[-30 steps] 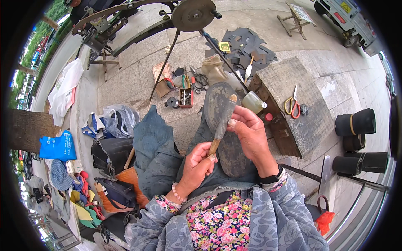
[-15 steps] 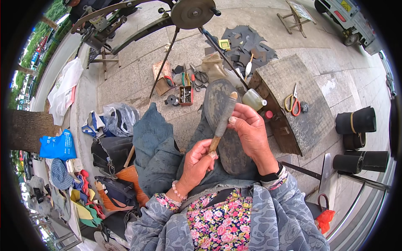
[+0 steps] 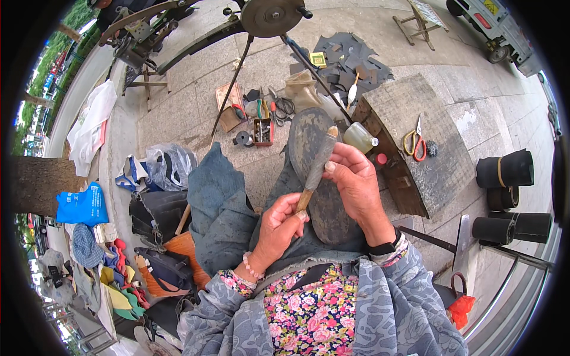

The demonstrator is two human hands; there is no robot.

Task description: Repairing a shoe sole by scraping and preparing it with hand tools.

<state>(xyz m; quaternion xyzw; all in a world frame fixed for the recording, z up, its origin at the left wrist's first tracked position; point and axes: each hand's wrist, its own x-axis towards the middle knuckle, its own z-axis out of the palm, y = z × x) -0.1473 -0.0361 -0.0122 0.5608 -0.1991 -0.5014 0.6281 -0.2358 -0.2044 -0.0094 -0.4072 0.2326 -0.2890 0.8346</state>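
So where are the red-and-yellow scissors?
In the head view, the scissors lie on the wooden box, right of the right hand.

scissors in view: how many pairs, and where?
2. One pair of scissors with red and yellow handles lies on the wooden box; a black-handled pair lies on the ground behind the small red box. More may be hidden among the tools.

Stick [image 3: 319, 165]: lower end hidden in left hand [image 3: 280, 228]; sole [image 3: 330, 221] partly behind right hand [image 3: 355, 188]; wheel [image 3: 268, 19] cut by top edge.
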